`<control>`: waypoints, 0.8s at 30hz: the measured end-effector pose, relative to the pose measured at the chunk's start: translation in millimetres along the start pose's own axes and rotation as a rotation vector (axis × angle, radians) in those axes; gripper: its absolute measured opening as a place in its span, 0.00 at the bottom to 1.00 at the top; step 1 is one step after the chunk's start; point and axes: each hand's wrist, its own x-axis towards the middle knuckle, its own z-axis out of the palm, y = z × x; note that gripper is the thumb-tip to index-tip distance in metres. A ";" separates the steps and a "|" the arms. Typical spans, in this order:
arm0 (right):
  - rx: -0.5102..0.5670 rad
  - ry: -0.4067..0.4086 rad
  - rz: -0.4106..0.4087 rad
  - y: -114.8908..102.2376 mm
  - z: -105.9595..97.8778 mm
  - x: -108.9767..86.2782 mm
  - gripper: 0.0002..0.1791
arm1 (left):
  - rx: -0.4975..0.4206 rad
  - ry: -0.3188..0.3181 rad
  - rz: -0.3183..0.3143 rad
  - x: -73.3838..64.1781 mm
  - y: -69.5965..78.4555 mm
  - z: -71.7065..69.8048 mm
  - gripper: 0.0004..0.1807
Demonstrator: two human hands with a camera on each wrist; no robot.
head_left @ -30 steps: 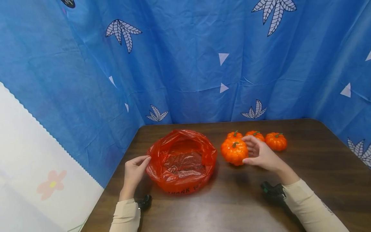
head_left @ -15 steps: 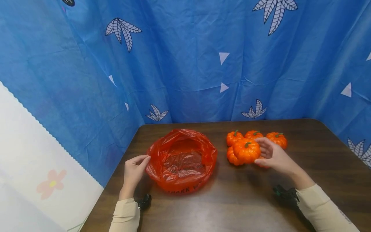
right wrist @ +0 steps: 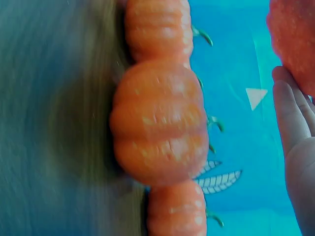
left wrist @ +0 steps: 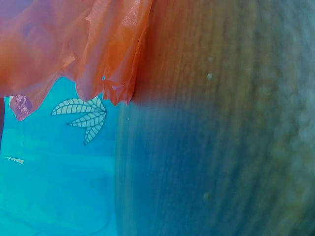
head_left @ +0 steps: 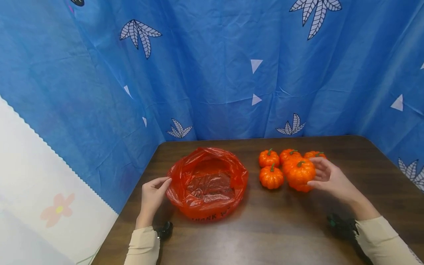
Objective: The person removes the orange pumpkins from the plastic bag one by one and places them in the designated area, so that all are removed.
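Observation:
In the head view my left hand pinches the left rim of a red plastic bag, whose mouth stands wide on the table. The left wrist view has the bag's crinkled edge but not the hand. My right hand holds a small orange pumpkin by its right side, fingers behind and thumb in front. It is raised and partly hides another pumpkin below it. In the right wrist view, the fingers lie against the held pumpkin, apart from the pumpkins on the table.
Left of the held pumpkin, one pumpkin stands in front of another. Behind are two more, one in the middle and one on the right, partly covered. A blue curtain hangs behind the brown table.
My right hand has carried the raised pumpkin to the right, from over the front left pumpkin to over the one beside it. My left hand and the bag have stayed put.

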 end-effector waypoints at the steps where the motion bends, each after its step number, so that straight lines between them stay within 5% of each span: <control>1: 0.007 0.004 0.004 0.0 -2.6 -0.4 0.33 | 0.000 0.005 -0.003 0.8 -4.4 0.5 0.08; 8: 0.056 0.030 0.001 1.6 -23.3 -5.7 0.33 | -0.034 0.013 0.042 5.9 -28.8 1.4 0.08; 17: 0.083 0.037 0.016 9.8 -56.7 -18.5 0.31 | -0.018 0.024 0.102 6.5 -29.8 1.4 0.08; 24: 0.081 0.048 0.031 16.8 -78.8 -25.9 0.30 | -0.044 0.018 0.054 6.7 -31.6 1.7 0.08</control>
